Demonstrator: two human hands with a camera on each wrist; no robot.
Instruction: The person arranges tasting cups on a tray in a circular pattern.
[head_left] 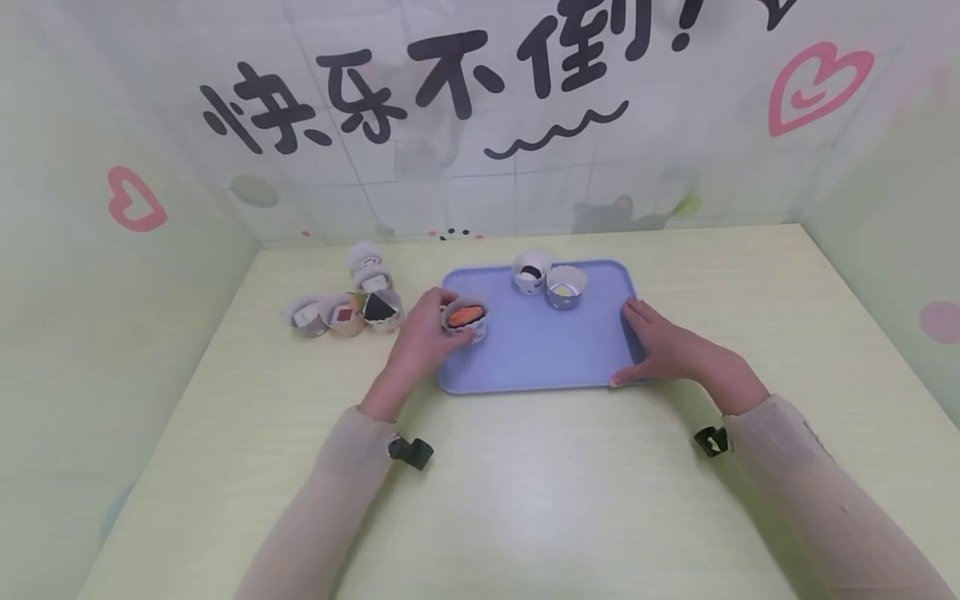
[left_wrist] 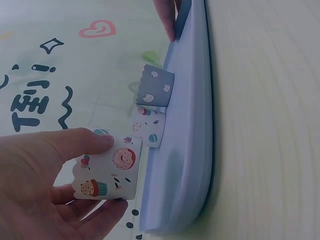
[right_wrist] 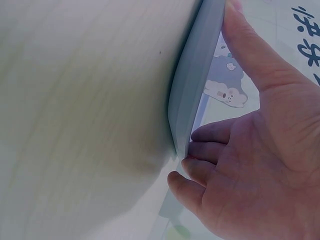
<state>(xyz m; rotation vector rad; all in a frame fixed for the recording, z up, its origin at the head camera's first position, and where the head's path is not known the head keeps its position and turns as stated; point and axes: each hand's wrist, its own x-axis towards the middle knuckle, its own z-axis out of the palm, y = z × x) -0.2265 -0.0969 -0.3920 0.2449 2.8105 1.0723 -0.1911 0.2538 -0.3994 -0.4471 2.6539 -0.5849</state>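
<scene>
My left hand (head_left: 420, 335) grips a patterned paper baking cup (left_wrist: 117, 172) at the left end of the blue tray (head_left: 536, 354). Inside that cup lies an orange piece that looks like salmon sushi (head_left: 466, 315). In the left wrist view the thumb is on one side of the cup and fingers are on the other. My right hand (head_left: 667, 343) rests against the tray's right edge, thumb at the near corner and fingers spread along the rim. Toward the tray's back stand a white cup (head_left: 529, 285) with a black-and-white piece and a grey-blue cup (head_left: 564, 298) with something yellowish.
Left of the tray, several paper cups with small food-like pieces stand close together, among them one with a black triangular piece (head_left: 381, 310), one with a dark red piece (head_left: 344, 318) and a white-filled one (head_left: 307, 317). A printed curtain (head_left: 450, 200) borders the table's back.
</scene>
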